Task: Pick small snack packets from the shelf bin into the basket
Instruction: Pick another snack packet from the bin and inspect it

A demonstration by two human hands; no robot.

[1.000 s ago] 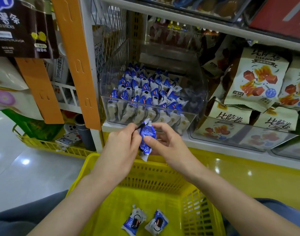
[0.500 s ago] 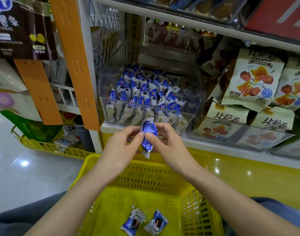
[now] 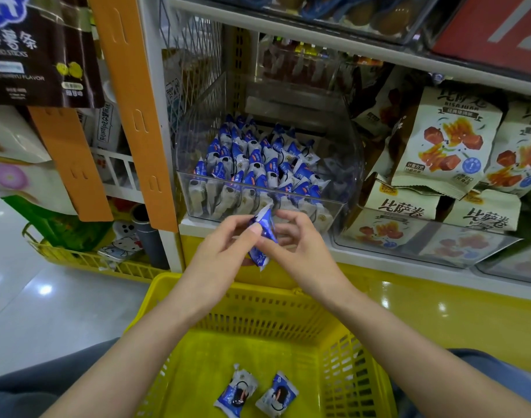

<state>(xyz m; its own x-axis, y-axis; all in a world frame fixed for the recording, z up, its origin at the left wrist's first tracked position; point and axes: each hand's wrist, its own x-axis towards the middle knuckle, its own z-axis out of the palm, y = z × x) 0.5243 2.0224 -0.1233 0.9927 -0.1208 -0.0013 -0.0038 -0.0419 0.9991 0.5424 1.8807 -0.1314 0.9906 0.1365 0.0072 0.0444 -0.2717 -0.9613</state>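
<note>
The snack packet has been tilted slightly but not lowered, being pinched between the left hand and right hand before the shelf bin, above the basket holding two packets, so release is judged pending.

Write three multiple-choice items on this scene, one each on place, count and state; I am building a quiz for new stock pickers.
1. Where is the clear bin? A. on the floor B. hanging from a hook C. on the shelf
2. How many packets lie in the near basket? A. none B. two C. five
3. The held packet is: A. pinched by the left hand and right hand B. lying in the bin C. dropped on the floor
Key: C, it stands on the shelf board; B, two lie on the basket's floor; A, fingers of both hands pinch it.
</note>
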